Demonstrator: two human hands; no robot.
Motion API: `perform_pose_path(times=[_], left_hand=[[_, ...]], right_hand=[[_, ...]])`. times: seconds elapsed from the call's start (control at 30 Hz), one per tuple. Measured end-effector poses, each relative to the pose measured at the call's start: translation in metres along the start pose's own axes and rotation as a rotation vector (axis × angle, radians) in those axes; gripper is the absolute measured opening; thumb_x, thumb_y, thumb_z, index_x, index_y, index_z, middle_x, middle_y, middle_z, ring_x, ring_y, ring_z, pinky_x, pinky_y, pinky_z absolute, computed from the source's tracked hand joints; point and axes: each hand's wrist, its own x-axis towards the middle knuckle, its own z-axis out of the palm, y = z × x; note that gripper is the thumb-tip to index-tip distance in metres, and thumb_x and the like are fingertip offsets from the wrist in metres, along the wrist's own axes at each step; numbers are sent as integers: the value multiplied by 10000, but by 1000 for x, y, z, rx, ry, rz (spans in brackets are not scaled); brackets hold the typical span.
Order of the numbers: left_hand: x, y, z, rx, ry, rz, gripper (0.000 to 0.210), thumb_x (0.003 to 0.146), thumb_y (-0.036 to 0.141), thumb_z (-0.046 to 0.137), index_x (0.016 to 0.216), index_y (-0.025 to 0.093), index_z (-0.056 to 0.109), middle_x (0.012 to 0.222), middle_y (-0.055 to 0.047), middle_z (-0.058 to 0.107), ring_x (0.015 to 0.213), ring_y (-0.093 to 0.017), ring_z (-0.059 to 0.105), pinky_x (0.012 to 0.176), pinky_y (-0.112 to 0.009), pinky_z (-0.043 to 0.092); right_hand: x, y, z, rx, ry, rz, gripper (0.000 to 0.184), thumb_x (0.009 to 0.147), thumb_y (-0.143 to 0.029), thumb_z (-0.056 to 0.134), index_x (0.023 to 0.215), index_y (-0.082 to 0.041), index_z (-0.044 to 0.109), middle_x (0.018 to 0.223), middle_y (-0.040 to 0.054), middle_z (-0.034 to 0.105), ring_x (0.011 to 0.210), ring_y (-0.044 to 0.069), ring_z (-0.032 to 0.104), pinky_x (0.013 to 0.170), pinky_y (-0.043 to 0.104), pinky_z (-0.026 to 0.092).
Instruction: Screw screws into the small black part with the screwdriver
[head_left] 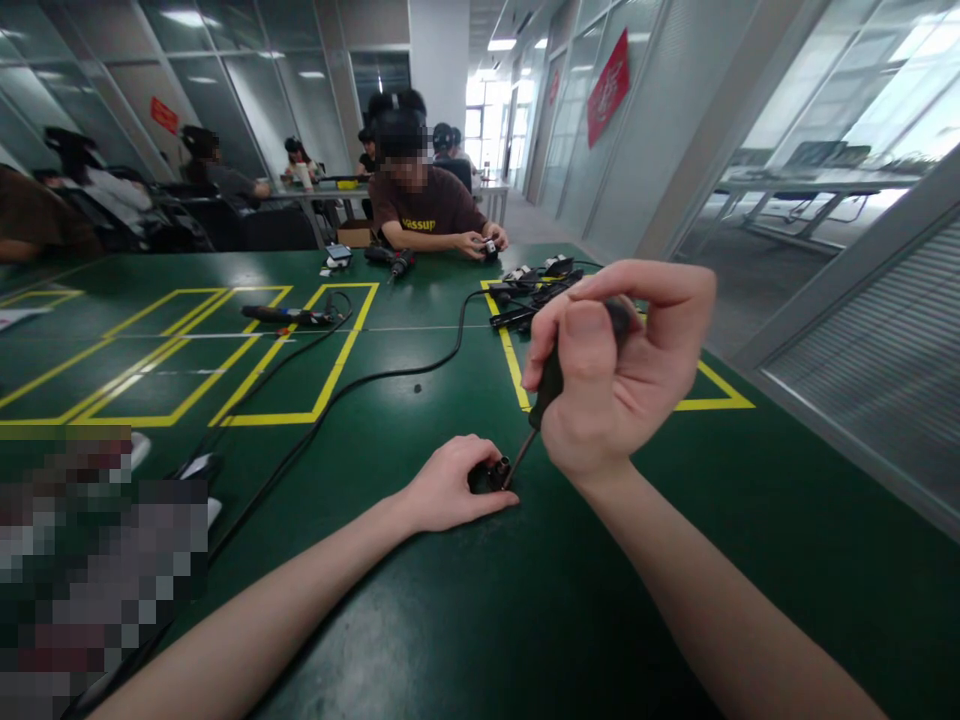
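Left hand (450, 490) pinches a small, light-looking rigid black plastic part (489, 476) by its sides on the green table (525, 600) while right hand (622, 370) fists a slim black-handled screwdriver (546, 392)

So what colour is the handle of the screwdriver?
Black, as far as the right hand lets the screwdriver show in the head view.

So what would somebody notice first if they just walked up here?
Probably the right hand in the middle, gripping a black screwdriver with its tip down on a small black part. The left hand pins that part to the green table. Across the table, another person in a brown shirt handles something small too.
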Motion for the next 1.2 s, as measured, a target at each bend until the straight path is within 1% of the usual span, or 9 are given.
perform_pose_path(times=[0.17, 0.3, 0.4, 0.53, 0.77, 0.9, 1.03, 1.13, 1.2], left_hand=[[0, 0, 1, 31, 20, 6, 321, 847, 448, 824, 952, 189, 665, 909, -29, 700, 837, -200, 628, 814, -327, 497], [0, -1, 1, 43, 30, 21, 328, 851, 465, 815, 914, 193, 644, 880, -24, 683, 812, -192, 611, 806, -322, 496], [0, -1, 1, 44, 27, 30, 325, 855, 466, 812, 897, 194, 639, 874, -24, 679, 818, -195, 608, 805, -322, 493], [0, -1, 0, 38, 22, 39, 317, 862, 460, 809, 900, 194, 642, 869, -20, 677, 821, -194, 609, 806, -321, 491], [-1, -3, 2, 49, 16, 29, 318, 860, 461, 814, 945, 191, 669, 920, -36, 700, 864, -211, 628, 827, -334, 499], [0, -1, 1, 42, 8, 24, 308, 869, 463, 799, 960, 196, 675, 963, -48, 716, 902, -222, 643, 854, -347, 505], [1, 1, -1, 63, 9, 18, 315, 868, 479, 792, 912, 198, 654, 885, -31, 687, 843, -206, 623, 817, -331, 501], [1, 1, -1, 59, 12, 25, 320, 860, 474, 800, 900, 196, 646, 867, -24, 675, 823, -198, 614, 805, -323, 495], [0, 1, 0, 52, 11, 26, 317, 864, 472, 798, 913, 196, 652, 886, -28, 684, 841, -203, 621, 815, -327, 496]], right_hand=[[5, 0, -3, 77, -9, 35, 229, 931, -471, 744, 982, -289, 614, 917, 27, 698, 675, 202, 704, 477, 316, 531], [6, 1, 7, 192, 174, -44, 103, 982, -318, 683, 900, -271, 642, 913, -4, 681, 515, 99, 586, 411, 255, 429], [6, 2, 13, 243, 259, -77, 142, 964, -204, 631, 835, -243, 676, 871, -5, 648, 556, 98, 583, 433, 245, 432], [5, -1, 14, 289, 209, -17, 199, 1008, -236, 548, 851, -231, 671, 737, 2, 599, 575, 126, 564, 467, 251, 441], [3, -11, 15, 367, 130, 51, 201, 1024, -394, 605, 889, -261, 536, 573, -74, 468, 354, 76, 363, 338, 217, 230], [4, -10, 16, 310, 150, 43, 240, 1004, -407, 674, 902, -282, 496, 537, -104, 471, 336, 72, 360, 327, 198, 226], [4, -5, 14, 271, 166, 36, 212, 1031, -401, 615, 878, -267, 554, 693, -40, 636, 397, 85, 472, 359, 230, 308], [4, -3, 13, 283, 159, 45, 214, 1032, -392, 600, 869, -256, 617, 725, -13, 611, 484, 113, 532, 421, 259, 383], [3, -3, 13, 311, 156, 57, 231, 1039, -386, 574, 862, -250, 633, 674, -12, 563, 486, 124, 509, 426, 270, 375]])
